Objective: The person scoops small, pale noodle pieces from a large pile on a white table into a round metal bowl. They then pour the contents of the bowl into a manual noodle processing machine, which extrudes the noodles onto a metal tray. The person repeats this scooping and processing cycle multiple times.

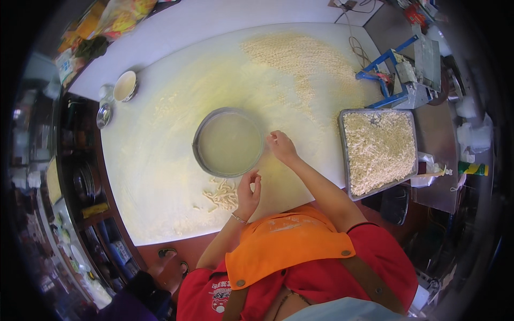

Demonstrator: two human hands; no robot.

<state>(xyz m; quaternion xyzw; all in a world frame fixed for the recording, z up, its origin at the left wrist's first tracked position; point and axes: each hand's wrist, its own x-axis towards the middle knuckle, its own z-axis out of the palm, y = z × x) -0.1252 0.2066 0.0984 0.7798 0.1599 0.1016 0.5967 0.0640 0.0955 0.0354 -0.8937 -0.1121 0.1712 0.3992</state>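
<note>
A round sieve (229, 142) with a metal rim and what looks like a mesh base rests on the floured table (160, 160). Just below its rim is my left hand (249, 192), thumb and fingers apart around a gap, nothing seen in it. Beside that hand lies a small heap of short dough strips (223, 194). My right hand (282, 147) hovers by the sieve's right side with curled fingers; their tips are too small to tell whether they pinch anything.
At the right edge stands a metal tray (379, 152) full of small dough pieces. Behind it is a blue-framed machine (401, 76) with a cable. Many dough bits (301, 56) spread across the far side. A bowl (125, 86) and a small metal bowl (104, 115) stand far left.
</note>
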